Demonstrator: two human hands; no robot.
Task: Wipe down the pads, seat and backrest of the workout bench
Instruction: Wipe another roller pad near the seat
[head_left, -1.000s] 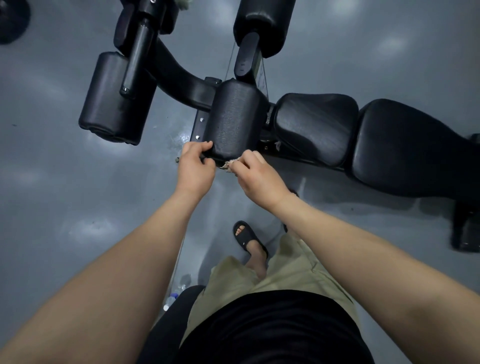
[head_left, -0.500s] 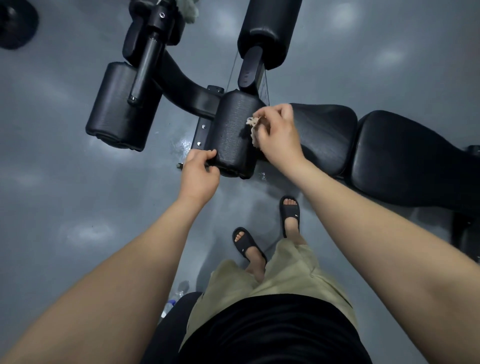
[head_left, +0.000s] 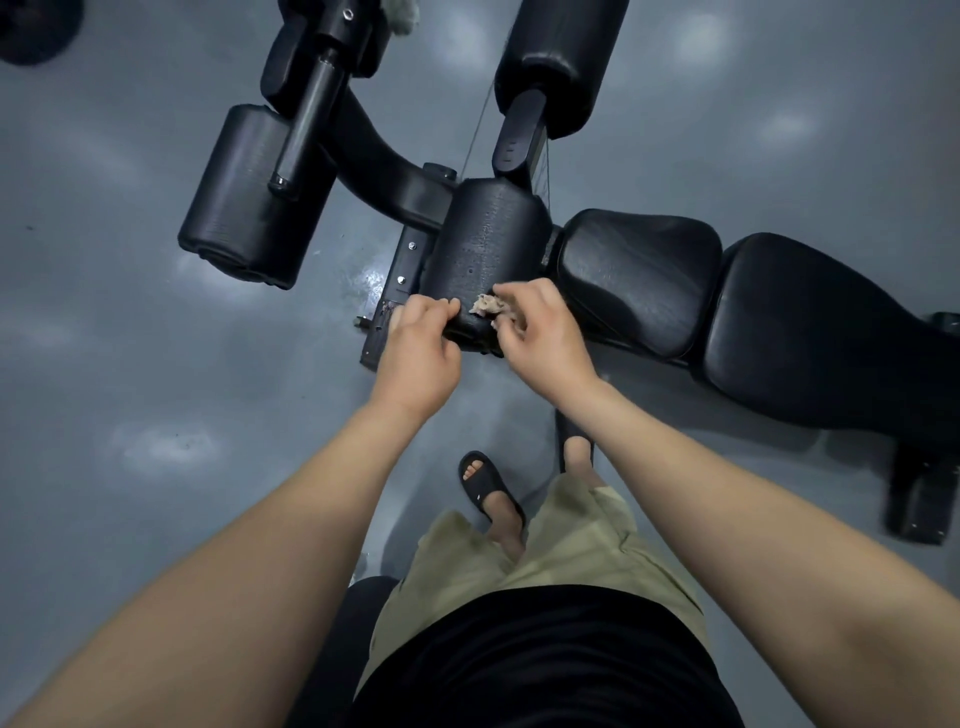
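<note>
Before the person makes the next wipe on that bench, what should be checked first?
1. The right hand holds the cloth: ok, pinched in its fingers.
2. The left hand steadies the pad: ok, gripping its near end.
3. The cloth touches the pad: ok, at the near end.
4. The seat is free: ok, nothing lies on it.
5. The pad is clean all round: cannot tell, underside hidden.

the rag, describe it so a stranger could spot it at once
Find the long black workout bench on the grey floor, then the roller pad just left of its seat. At that pad's near end the right hand pinches the rag: a small crumpled beige wad, pale against the black padding.
</note>
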